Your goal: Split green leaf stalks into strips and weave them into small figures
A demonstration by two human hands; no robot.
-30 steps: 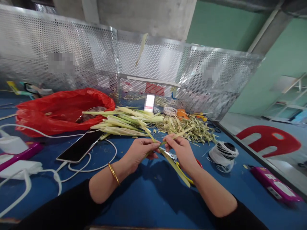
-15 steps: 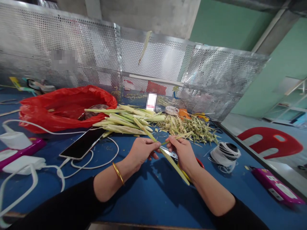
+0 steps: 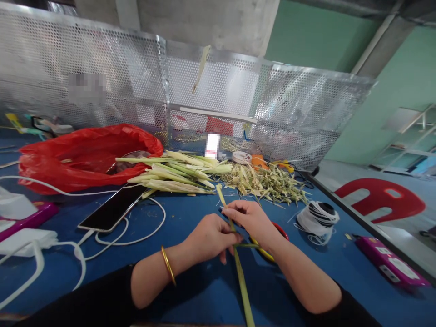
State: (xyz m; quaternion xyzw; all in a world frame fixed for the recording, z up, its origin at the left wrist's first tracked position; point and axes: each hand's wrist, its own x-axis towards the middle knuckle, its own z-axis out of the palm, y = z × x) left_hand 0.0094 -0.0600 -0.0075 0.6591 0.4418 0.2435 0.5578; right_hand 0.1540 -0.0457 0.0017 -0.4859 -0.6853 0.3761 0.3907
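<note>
Green leaf strip (image 3: 240, 277) runs in a long line between a person's two hands above the blue table (image 3: 190, 290), its far tip near the stalk pile and its near end running off the bottom of the frame. Left hand (image 3: 213, 236), a gold bangle (image 3: 168, 271) on its wrist, closes its fingers around the strip at the middle, just where a second short green piece (image 3: 247, 245) crosses it. Right hand (image 3: 250, 218) sits just beyond, touching the left, and pinches the same strip higher up between thumb and fingertips. Both hands are narrow and closed on the strip, held low over the table. Scissors (image 3: 269, 247) with yellow and red handles lie on the table partly hidden under the right wrist. A bundle of pale green stalks (image 3: 170, 175) lies farther back, beside a heap of trimmed scraps (image 3: 269, 181). A red plastic bag (image 3: 85, 154) sits to the left, with a phone (image 3: 112, 209) and white cable (image 3: 136, 234) in front of it. A spool of white cord (image 3: 318, 215) stands to the right of the hands, and a perforated metal screen (image 3: 136, 77) closes off the far edge.
</note>
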